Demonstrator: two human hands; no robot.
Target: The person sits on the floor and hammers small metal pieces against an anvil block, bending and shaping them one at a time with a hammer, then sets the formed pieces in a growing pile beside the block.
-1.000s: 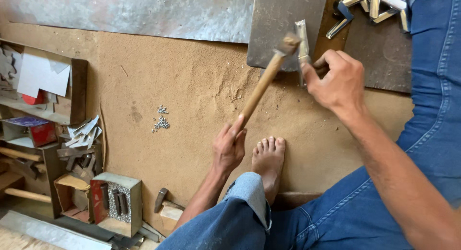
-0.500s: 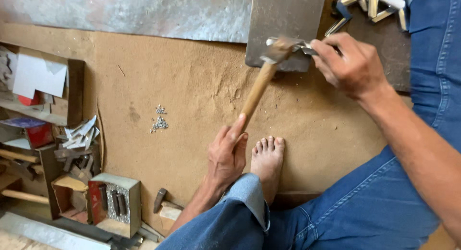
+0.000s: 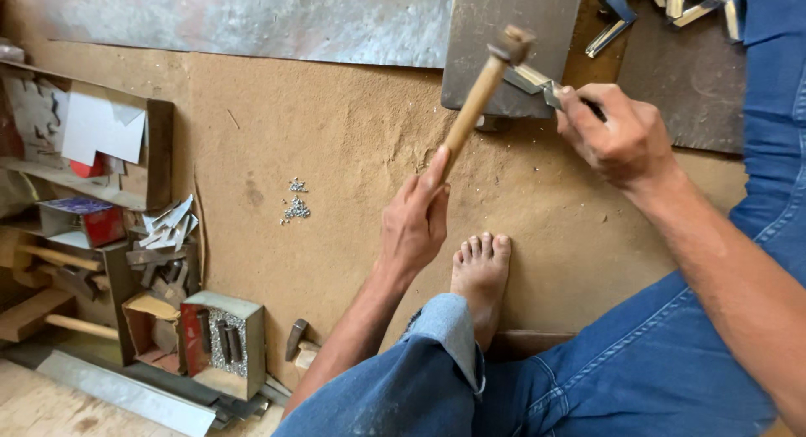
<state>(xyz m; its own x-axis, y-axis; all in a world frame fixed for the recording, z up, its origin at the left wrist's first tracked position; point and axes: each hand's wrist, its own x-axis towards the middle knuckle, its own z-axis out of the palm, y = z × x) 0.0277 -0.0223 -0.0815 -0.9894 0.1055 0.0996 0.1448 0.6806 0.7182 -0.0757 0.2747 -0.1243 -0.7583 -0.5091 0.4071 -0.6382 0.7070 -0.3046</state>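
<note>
L hand (image 3: pixel 416 223) wrapped tight round smooth wooden hammer (image 3: pixel 478 97) handle, head raised w/ slight tilt. R hand (image 3: pixel 617 135) pinches shiny folded metal strip (image 3: pixel 537 80) on dull grey steel plate (image 3: pixel 504 34), over rough fibreboard floor (image 3: pixel 336 151).

Hammer (image 3: pixel 475 97): half a second ago its head was down on the metal piece (image 3: pixel 537 78). Now the head is lifted up off it again.
Left hand (image 3: pixel 416 223): it tipped the wooden handle back up.
Right hand (image 3: pixel 617 135): it slid a little lower and nearer, holding the metal piece like before.
</note>
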